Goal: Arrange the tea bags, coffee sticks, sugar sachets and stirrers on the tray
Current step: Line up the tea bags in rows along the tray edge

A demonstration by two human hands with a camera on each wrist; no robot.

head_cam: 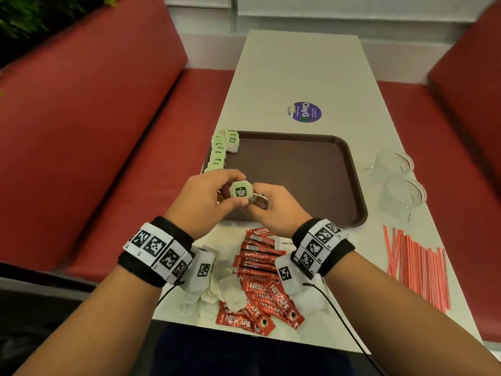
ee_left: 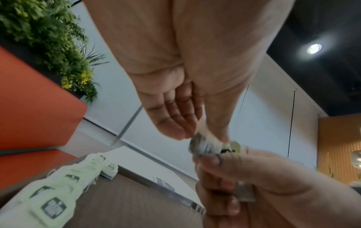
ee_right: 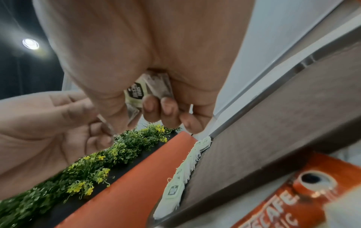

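This is looking like a café or canteen booth. Red padded bench seats [head_cam: 113,147] are running along both sides of a long white tabletop [head_cam: 298,77], with a planter of green foliage and yellow flowers [ee_right: 87,174] sitting behind one backrest. A brown cafeteria tray [head_cam: 311,172] is lying on the tabletop beside clear glass cups [head_cam: 398,175], a round purple sticker [head_cam: 305,112], Nescafé coffee sticks [head_cam: 260,280] and red-striped stirrers [head_cam: 417,267]. A recessed ceiling spotlight [ee_left: 314,48] is shining from a dark ceiling.
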